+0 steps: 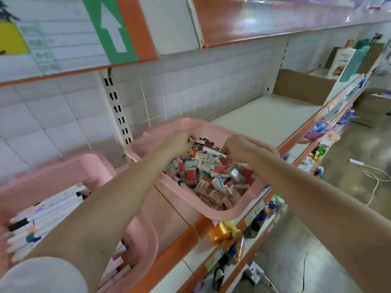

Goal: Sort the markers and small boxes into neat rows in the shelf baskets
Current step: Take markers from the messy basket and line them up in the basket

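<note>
Our left sleeve [40,273] aside, nearest is the left basket [137,240]: markers [48,210] lie in fairly neat rows, so that part looks mostly done. Right basket [222,214] on the shelf [264,115] holds a jumble of small boxes [203,176] w/ a few markers mixed in. Right hand [237,148] pinches the end of a white marker [211,150] at the far wall. Left hand [177,142] is curled beside it; grip too blurred, we can't tell what it holds. Boxes: approx. all left to row.

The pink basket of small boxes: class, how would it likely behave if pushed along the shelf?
The pink basket probably slides rather than rolls on the flat shelf. Its thin perforated walls may flex. The heaped small boxes would likely shift.
</note>
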Available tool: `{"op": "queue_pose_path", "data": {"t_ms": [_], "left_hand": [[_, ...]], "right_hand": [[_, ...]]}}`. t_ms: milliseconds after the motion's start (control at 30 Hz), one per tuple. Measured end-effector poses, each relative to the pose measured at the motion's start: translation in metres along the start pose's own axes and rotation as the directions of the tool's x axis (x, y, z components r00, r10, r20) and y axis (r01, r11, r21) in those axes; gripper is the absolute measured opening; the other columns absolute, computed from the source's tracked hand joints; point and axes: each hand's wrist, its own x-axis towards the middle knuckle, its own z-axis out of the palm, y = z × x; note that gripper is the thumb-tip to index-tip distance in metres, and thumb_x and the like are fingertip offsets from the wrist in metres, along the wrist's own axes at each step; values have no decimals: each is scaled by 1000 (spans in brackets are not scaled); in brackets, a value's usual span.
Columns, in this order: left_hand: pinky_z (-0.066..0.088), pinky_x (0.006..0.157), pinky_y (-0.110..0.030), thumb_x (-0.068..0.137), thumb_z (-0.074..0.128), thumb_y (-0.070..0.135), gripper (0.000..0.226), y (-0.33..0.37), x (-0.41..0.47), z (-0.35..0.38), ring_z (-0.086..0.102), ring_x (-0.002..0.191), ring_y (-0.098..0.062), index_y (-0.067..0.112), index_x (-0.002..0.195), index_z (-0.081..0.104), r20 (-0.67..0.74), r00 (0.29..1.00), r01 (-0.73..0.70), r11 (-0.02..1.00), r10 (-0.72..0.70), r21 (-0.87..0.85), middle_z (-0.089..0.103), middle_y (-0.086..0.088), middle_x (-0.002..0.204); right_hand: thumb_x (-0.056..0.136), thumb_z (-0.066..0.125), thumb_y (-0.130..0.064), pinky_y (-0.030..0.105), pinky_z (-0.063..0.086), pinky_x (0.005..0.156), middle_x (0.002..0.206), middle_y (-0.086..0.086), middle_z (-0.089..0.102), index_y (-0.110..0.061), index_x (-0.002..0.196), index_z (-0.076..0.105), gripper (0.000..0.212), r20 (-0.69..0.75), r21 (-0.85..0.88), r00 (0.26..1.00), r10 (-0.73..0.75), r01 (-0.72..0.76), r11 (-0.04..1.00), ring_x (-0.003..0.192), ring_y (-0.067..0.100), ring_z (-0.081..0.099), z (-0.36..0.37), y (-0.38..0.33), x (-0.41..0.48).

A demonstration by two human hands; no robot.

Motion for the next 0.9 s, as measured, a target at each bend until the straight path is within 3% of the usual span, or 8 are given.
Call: {"op": "queue_pose_path", "data": {"t_ms": [133,267,333,433,633,733,800,900], "left_hand": [[45,88,-24,94,50,14,34,-8,17,1,58,95,-10,17,128,56,35,999,18,1000,-18,13,58,-3,130],[55,72,-30,92,51,6,38,-13,35,14,63,84,-12,21,126,57,63,997,42,999,-42,3,58,-1,130],[52,84,-34,93,49,3,39,-10,41,21,62,99,-18,20,127,58,87,996,23,999,-26,27,58,-4,131],[46,93,-34,87,42,-8,51,-8,44,30,57,111,-26,15,131,55,127,992,-2,1000,-2,25,58,-10,129],[43,78,-27,85,44,-8,40,-12,45,29,57,103,-19,14,115,58,128,992,-7,998,0,57,58,-4,122],[49,78,-30,86,47,-5,43,-9,42,28,59,94,-16,19,121,55,146,989,-15,996,1,93,60,-2,115],[51,67,-30,89,51,4,37,-6,38,26,60,83,-13,23,120,57,156,987,15,992,-35,125,62,2,106],[35,52,-22,89,59,18,18,-2,32,16,56,63,-6,26,105,63,111,992,44,980,-66,194,63,10,87]], "right_hand": [[85,61,-6,32,58,78,104,4,70,-11,107,69,24,11,25,1000,7,-7,1000,87,17,67,3,1,6],[84,63,-14,21,50,49,89,0,66,-14,99,69,16,-45,79,998,42,-39,996,70,12,63,2,1,4],[82,62,-19,22,46,46,93,0,65,-16,100,69,19,-114,84,992,49,-39,996,77,15,63,0,1,4],[81,63,-25,22,46,48,96,0,67,-16,104,69,25,-135,91,990,40,-28,995,83,18,64,-2,2,3],[82,61,-15,36,59,70,99,0,69,-19,110,67,29,-136,232,988,76,-43,972,86,19,67,-3,3,4],[82,62,-15,37,59,73,101,1,69,-20,112,66,30,-147,282,985,90,-45,958,87,19,67,-4,3,2],[82,62,-17,36,58,75,104,0,69,-21,115,65,34,-171,303,980,102,-46,952,89,19,66,-4,3,0],[81,62,-18,36,57,81,108,0,69,-22,118,64,37,-224,347,968,117,-33,937,94,19,65,-8,2,-2]]}}
